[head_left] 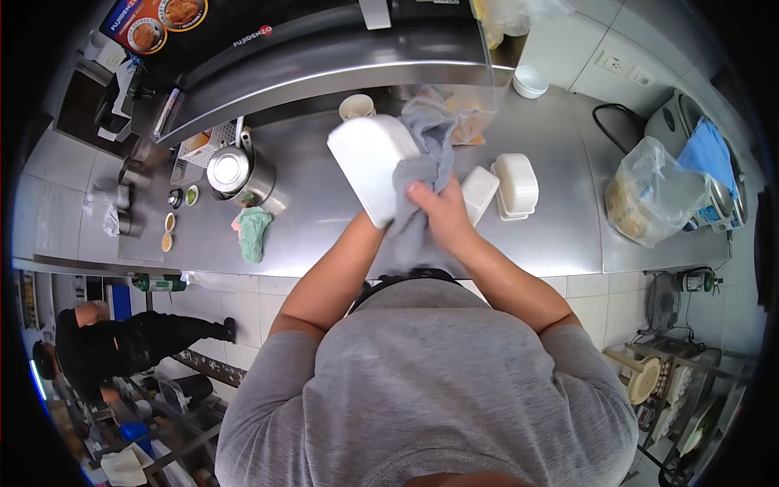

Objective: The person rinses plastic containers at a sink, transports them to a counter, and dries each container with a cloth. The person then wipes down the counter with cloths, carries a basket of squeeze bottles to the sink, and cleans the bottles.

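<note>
A white rectangular container [369, 162] is tilted above the steel counter [312, 235]. My left forearm reaches up behind its lower end, and the container and cloth hide that hand. A grey cloth [426, 138] lies against the container's right side and hangs below it. My right hand [440, 207] is closed on this cloth, thumb on top, beside the container. Just right of my right hand, a white lid or shallow container [479, 193] rests on the counter, next to stacked white containers [516, 186].
Pots [243, 174] and a green cloth [253, 234] stand and lie at the left. A steel shelf [324, 85] overhangs the counter's back. A plastic bag [649, 191] sits at the right, near an appliance. Another person [126, 345] in black is at the far left.
</note>
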`<control>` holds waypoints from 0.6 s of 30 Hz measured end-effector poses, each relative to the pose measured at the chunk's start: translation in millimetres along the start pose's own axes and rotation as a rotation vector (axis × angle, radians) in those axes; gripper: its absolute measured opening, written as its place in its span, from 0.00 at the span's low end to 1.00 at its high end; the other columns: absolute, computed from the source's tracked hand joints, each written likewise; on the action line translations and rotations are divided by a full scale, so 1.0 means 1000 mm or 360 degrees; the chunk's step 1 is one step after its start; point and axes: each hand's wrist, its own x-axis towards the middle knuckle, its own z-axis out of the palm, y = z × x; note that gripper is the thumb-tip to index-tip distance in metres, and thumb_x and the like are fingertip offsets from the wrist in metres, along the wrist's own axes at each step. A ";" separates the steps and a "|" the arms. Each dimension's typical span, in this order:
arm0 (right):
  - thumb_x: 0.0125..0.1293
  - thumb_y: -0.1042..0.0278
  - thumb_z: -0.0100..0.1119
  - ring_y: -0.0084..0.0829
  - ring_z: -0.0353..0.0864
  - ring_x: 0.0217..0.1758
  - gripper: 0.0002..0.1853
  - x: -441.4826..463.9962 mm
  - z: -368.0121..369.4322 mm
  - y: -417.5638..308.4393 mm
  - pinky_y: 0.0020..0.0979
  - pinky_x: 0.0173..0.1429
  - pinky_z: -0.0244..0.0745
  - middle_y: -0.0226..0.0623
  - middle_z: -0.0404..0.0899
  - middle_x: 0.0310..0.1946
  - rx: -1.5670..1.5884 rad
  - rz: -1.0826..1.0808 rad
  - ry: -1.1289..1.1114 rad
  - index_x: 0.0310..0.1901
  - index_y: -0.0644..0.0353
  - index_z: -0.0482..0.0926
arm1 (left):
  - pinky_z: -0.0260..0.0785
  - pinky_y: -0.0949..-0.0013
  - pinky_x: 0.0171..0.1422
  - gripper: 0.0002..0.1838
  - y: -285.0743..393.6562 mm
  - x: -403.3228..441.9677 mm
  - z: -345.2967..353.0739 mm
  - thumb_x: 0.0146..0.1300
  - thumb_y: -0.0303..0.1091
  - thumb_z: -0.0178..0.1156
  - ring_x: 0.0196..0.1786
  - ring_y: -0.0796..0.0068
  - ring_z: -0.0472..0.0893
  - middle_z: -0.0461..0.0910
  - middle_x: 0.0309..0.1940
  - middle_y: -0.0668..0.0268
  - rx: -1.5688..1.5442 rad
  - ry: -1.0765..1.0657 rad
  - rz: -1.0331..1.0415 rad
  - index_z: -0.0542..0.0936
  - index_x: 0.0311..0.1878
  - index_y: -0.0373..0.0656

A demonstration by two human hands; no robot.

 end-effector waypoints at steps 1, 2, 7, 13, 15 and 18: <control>0.52 0.62 0.68 0.33 0.70 0.56 0.38 -0.004 0.005 0.005 0.33 0.62 0.63 0.42 0.73 0.50 -0.0134 0.0001 -0.0034 0.60 0.68 0.60 | 0.65 0.61 0.64 0.25 0.007 0.008 -0.006 0.69 0.44 0.43 0.60 0.61 0.70 0.69 0.58 0.57 -0.0293 0.0008 -0.0118 0.62 0.65 0.42; 0.50 0.63 0.70 0.33 0.70 0.56 0.39 -0.006 0.010 0.008 0.33 0.63 0.62 0.42 0.73 0.49 -0.0268 0.0001 -0.0065 0.60 0.68 0.60 | 0.65 0.60 0.64 0.25 0.012 0.014 -0.011 0.69 0.44 0.42 0.60 0.60 0.70 0.69 0.58 0.56 -0.0586 0.0016 -0.0237 0.62 0.65 0.42; 0.44 0.60 0.74 0.37 0.77 0.48 0.40 0.011 -0.002 0.003 0.32 0.54 0.71 0.46 0.76 0.46 -0.0592 -0.0038 0.0282 0.57 0.69 0.65 | 0.71 0.62 0.56 0.23 0.030 0.012 0.020 0.71 0.46 0.36 0.51 0.67 0.77 0.76 0.48 0.59 -0.0067 0.0230 -0.0030 0.70 0.56 0.37; 0.44 0.61 0.74 0.33 0.79 0.44 0.34 0.039 -0.018 -0.045 0.31 0.51 0.73 0.42 0.80 0.42 -0.0564 0.0083 0.0151 0.53 0.68 0.71 | 0.71 0.66 0.53 0.21 0.014 -0.009 0.041 0.71 0.43 0.36 0.47 0.68 0.78 0.76 0.46 0.61 0.0409 0.0413 -0.0041 0.70 0.55 0.38; 0.43 0.62 0.74 0.33 0.78 0.47 0.38 0.031 -0.013 -0.033 0.31 0.53 0.72 0.43 0.78 0.44 -0.0508 -0.0070 0.0151 0.56 0.68 0.68 | 0.68 0.65 0.58 0.20 0.020 -0.002 0.030 0.70 0.39 0.40 0.52 0.67 0.76 0.74 0.51 0.59 0.0258 0.0273 -0.0005 0.67 0.59 0.37; 0.41 0.63 0.75 0.34 0.76 0.51 0.43 0.011 0.001 -0.007 0.32 0.55 0.71 0.45 0.76 0.47 -0.0434 -0.0081 0.0167 0.59 0.68 0.63 | 0.67 0.64 0.61 0.21 0.013 0.011 -0.001 0.68 0.34 0.45 0.55 0.64 0.74 0.71 0.55 0.55 0.0037 0.0142 0.0052 0.66 0.61 0.36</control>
